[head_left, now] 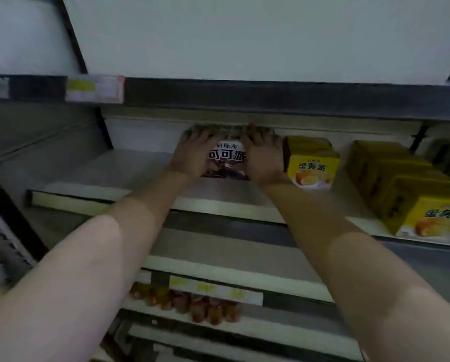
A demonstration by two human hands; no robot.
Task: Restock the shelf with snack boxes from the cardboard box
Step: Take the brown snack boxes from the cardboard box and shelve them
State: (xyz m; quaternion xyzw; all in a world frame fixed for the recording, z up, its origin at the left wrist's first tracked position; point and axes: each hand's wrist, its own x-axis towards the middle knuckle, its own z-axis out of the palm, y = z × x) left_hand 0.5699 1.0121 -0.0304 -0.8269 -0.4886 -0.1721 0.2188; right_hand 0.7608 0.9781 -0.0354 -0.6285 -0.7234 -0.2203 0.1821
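Note:
A dark brown snack box (228,160) with white lettering stands far back on the middle shelf (140,168). My left hand (192,150) grips its left side and top, and my right hand (263,152) grips its right side, fingers reaching over the top edge. Just right of it, almost touching my right hand, stands a yellow snack box (311,163). The cardboard box is not in view.
More yellow snack boxes (411,189) fill the shelf's right end in a row toward the front. The upper shelf's dark edge (271,97) hangs above my hands. A lower shelf holds small reddish jars (192,303). A dark rack (2,244) stands at left.

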